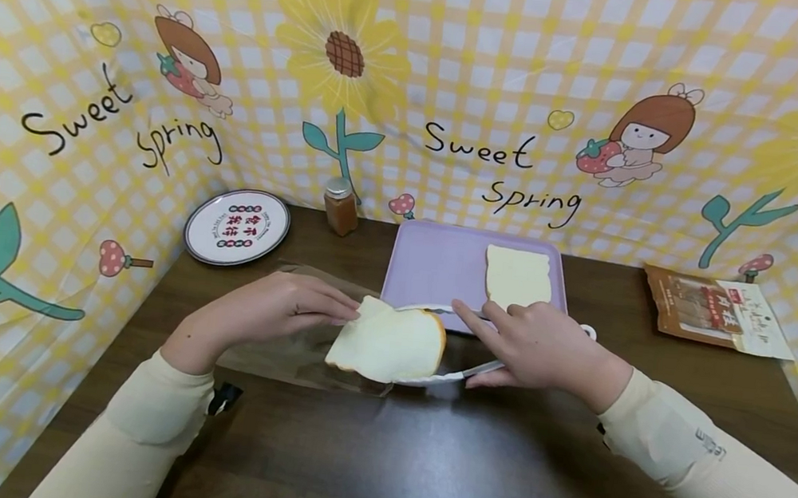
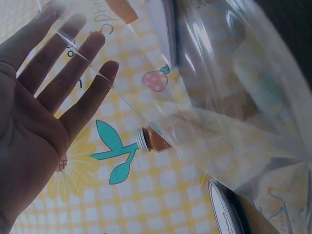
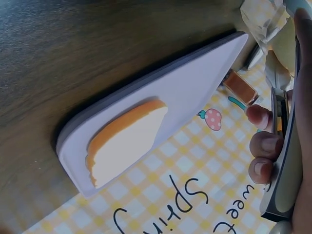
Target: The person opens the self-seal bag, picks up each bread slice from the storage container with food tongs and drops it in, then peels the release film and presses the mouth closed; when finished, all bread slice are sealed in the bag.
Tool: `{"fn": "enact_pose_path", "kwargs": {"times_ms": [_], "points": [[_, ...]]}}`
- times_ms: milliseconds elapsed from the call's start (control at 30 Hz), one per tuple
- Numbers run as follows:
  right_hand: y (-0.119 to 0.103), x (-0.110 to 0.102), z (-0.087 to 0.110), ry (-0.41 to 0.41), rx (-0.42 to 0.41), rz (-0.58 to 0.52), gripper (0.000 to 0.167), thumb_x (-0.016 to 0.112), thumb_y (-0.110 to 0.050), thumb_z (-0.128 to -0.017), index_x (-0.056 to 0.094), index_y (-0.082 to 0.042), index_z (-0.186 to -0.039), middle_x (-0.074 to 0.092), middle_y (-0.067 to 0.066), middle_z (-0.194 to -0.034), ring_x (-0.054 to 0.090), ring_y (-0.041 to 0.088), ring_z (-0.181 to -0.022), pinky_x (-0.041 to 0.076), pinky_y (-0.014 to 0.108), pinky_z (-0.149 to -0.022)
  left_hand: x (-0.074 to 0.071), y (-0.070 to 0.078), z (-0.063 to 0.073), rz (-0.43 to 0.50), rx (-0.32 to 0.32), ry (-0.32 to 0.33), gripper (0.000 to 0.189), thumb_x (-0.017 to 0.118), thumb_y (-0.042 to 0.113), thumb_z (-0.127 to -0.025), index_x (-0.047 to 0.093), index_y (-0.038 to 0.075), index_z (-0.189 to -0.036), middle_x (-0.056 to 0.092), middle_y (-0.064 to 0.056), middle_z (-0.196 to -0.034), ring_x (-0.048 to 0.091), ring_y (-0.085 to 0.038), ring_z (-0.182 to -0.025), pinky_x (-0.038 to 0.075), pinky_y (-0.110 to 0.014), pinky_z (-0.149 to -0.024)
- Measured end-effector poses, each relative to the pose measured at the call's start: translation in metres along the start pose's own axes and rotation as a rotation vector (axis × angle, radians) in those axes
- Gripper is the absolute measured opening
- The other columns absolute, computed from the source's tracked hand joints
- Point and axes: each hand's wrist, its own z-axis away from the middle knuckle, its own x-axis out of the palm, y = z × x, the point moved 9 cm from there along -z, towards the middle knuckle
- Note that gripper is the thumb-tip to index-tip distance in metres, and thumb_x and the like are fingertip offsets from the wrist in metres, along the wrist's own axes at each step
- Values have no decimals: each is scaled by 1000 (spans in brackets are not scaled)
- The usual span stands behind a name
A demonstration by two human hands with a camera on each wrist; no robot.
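Observation:
My right hand point(image 1: 541, 347) grips a pair of white-and-grey tongs point(image 1: 483, 369), which also show along the right edge of the right wrist view. Between the tongs' arms is a white bread slice point(image 1: 393, 343) with a brown crust, held above the table. At the slice's left edge is my left hand point(image 1: 278, 305), its fingertips touching it or the film there. A clear plastic bag point(image 1: 280, 359) lies beneath that hand; in the left wrist view its film crosses the straight, spread fingers point(image 2: 90, 100). The left thumb is hidden.
Behind the tongs, a lilac tray point(image 1: 433, 264) bears another bread slice point(image 1: 519, 275) on its right side. A white plate point(image 1: 237, 227) with red lettering and a jar point(image 1: 341, 207) of brown contents stand back left. A brown packet point(image 1: 706, 311) lies at right. Patterned cloth point(image 1: 474, 64) encloses the table.

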Motion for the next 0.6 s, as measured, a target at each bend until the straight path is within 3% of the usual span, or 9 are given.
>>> {"fn": "enact_pose_path", "kwargs": {"times_ms": [233, 600], "points": [[2, -4, -3, -33, 11, -32, 102, 58, -87, -89, 54, -10, -156, 68, 5, -103, 59, 19, -58, 50, 34, -47, 1, 3, 0, -31, 21, 16, 30, 77, 20, -99, 80, 24, -129, 76, 9, -135, 72, -17, -129, 58, -43, -109], [-3, -4, -6, -29, 14, -18, 100, 57, -87, -90, 55, -10, -155, 68, 5, -102, 57, 20, -56, 43, 32, -43, 1, 8, -2, -57, 64, 64, 31, 80, 17, -97, 81, 23, -127, 78, 7, -132, 73, -17, -126, 60, -43, -107]]}}
